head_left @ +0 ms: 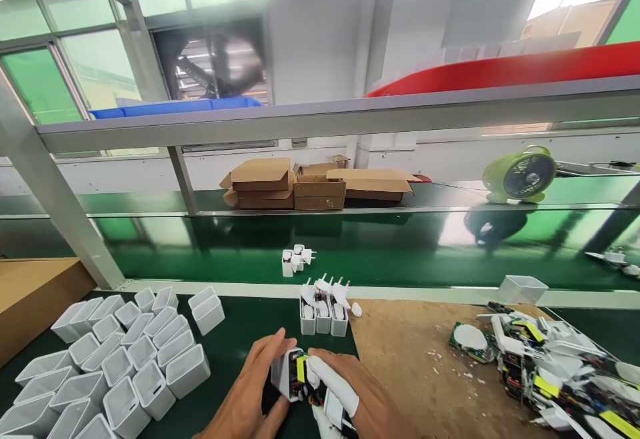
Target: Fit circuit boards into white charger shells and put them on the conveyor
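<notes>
A: Both hands in close now! The left hand cups a white case, fingers around its far side.

B: And the right hand, wearing white finger covers, pinches a wired assembly with a yellow patch, right between the two!

A: Which way does it lie?

B: Its long axis seems to slant from the case back toward the right palm, so the right hand is nearer most of it. Yellow end's right at the case; inside or just in front, I can't tell.

A: Beyond the fingertips, three filled boxes; left of the left hand, rows of white boxes.

B: And well to the right, a jumbled heap of parts!
</notes>
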Action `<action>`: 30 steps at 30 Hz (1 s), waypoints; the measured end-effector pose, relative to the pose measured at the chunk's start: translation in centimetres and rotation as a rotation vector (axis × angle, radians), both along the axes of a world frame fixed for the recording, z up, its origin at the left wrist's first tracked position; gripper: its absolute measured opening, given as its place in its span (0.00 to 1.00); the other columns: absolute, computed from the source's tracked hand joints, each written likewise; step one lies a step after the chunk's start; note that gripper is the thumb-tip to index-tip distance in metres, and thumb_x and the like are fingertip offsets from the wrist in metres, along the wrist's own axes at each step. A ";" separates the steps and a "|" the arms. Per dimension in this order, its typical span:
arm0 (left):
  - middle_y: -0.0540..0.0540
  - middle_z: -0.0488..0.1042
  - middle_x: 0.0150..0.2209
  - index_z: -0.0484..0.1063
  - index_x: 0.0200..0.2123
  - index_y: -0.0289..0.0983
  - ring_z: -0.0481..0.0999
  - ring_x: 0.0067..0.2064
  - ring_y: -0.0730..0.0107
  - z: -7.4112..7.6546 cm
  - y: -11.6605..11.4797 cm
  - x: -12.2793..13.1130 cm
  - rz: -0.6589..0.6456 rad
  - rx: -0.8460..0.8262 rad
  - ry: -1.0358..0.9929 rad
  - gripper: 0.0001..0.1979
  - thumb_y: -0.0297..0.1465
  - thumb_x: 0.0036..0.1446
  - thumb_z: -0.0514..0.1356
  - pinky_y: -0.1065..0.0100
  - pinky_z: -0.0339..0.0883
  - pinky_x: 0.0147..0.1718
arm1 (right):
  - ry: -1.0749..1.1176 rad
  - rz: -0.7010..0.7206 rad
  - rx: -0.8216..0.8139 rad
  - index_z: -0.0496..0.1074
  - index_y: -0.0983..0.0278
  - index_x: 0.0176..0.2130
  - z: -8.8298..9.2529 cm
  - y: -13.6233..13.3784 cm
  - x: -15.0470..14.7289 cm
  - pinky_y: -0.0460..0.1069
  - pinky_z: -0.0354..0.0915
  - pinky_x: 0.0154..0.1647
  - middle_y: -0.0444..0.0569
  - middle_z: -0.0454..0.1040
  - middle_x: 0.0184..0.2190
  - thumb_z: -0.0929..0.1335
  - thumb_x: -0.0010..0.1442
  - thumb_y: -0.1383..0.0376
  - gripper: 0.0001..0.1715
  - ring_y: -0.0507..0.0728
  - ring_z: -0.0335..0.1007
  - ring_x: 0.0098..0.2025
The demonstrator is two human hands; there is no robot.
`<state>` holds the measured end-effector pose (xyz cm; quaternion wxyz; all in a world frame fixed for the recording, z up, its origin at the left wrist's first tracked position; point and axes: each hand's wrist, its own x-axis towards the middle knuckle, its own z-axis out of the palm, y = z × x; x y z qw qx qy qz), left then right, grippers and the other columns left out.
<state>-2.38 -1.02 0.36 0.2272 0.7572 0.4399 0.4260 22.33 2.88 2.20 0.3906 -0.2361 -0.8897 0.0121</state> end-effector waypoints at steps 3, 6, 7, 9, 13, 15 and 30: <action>0.40 0.65 0.71 0.40 0.78 0.55 0.63 0.73 0.50 0.1 -0.1 -0.1 -0.007 -0.008 0.031 0.35 0.32 0.76 0.53 0.42 0.63 0.70 | -0.022 -0.014 -0.042 0.57 0.65 0.72 -0.2 -0.1 0.1 0.55 0.76 0.55 0.58 0.75 0.61 0.63 0.54 0.74 0.48 0.64 0.76 0.55; 0.39 0.65 0.71 0.39 0.78 0.55 0.63 0.72 0.50 0.1 0.0 -0.1 0.004 -0.017 0.050 0.39 0.28 0.73 0.54 0.42 0.65 0.68 | -0.047 -0.047 -0.055 0.56 0.64 0.73 0.2 -0.3 0.1 0.56 0.75 0.57 0.57 0.74 0.62 0.63 0.56 0.74 0.47 0.63 0.76 0.56; 0.39 0.66 0.71 0.39 0.78 0.55 0.63 0.72 0.50 0.1 0.0 -0.2 0.005 -0.015 0.058 0.39 0.27 0.72 0.55 0.42 0.66 0.68 | -0.051 -0.052 -0.048 0.56 0.64 0.73 0.4 -0.4 0.1 0.56 0.75 0.58 0.57 0.74 0.63 0.63 0.57 0.74 0.46 0.64 0.75 0.57; 0.40 0.66 0.70 0.39 0.78 0.55 0.63 0.72 0.50 0.1 0.0 -0.2 0.004 -0.002 0.071 0.41 0.25 0.71 0.55 0.43 0.67 0.68 | -0.062 -0.058 -0.049 0.56 0.64 0.72 1.1 -0.7 0.1 0.56 0.74 0.60 0.57 0.74 0.63 0.63 0.58 0.74 0.45 0.64 0.75 0.59; 0.39 0.67 0.70 0.40 0.77 0.53 0.64 0.72 0.52 0.3 0.0 -0.2 -0.001 0.025 0.070 0.42 0.24 0.69 0.56 0.46 0.69 0.67 | -0.130 -0.075 -0.121 0.57 0.63 0.71 2.6 -1.2 0.1 0.54 0.74 0.60 0.55 0.76 0.60 0.63 0.60 0.74 0.41 0.61 0.76 0.56; 0.39 0.68 0.69 0.39 0.77 0.52 0.65 0.71 0.53 0.3 0.0 -0.3 -0.015 0.051 0.064 0.42 0.24 0.69 0.56 0.45 0.67 0.68 | -0.123 -0.057 -0.148 0.57 0.62 0.71 3.0 -1.3 0.1 0.54 0.74 0.59 0.55 0.76 0.60 0.62 0.62 0.74 0.40 0.60 0.76 0.55; 0.39 0.68 0.69 0.39 0.77 0.50 0.64 0.71 0.53 0.7 -0.3 -0.2 -0.033 0.055 0.059 0.40 0.25 0.71 0.56 0.45 0.66 0.69 | -0.126 -0.003 -0.287 0.54 0.60 0.72 3.0 -1.2 -0.1 0.58 0.73 0.57 0.57 0.74 0.61 0.63 0.60 0.77 0.45 0.63 0.74 0.56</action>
